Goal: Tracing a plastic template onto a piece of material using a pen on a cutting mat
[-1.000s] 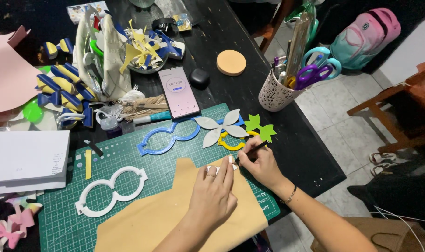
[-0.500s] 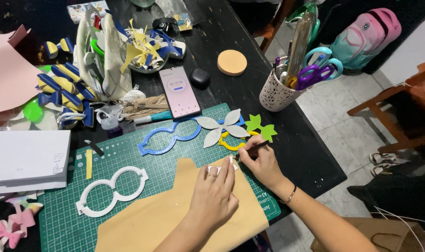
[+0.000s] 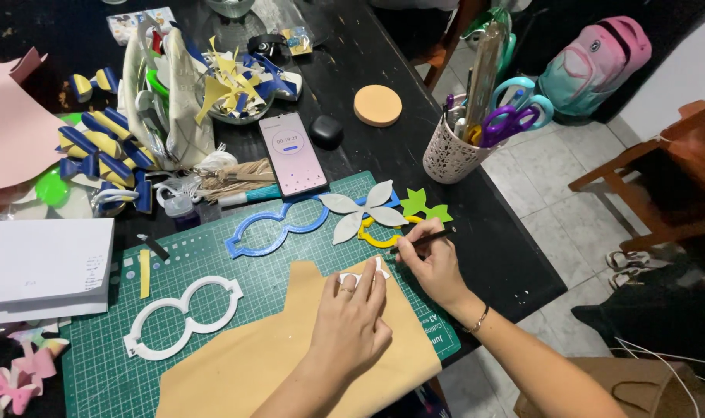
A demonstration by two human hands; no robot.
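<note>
Tan foam sheet [image 3: 290, 348] lies on the green mat [image 3: 213, 255] on the desk; left hand [image 3: 352, 317] presses a white template [image 3: 365, 272] flat with extended fingers; right hand [image 3: 437, 263] pinches a black pen [image 3: 423, 239] at the template's edge.

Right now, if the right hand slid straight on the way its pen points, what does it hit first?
Likely the green leaf cutout: the right hand holds the pen aimed up and right, its far end just short of the cutout. Past that, bare black table. Depth is unclear.
</note>
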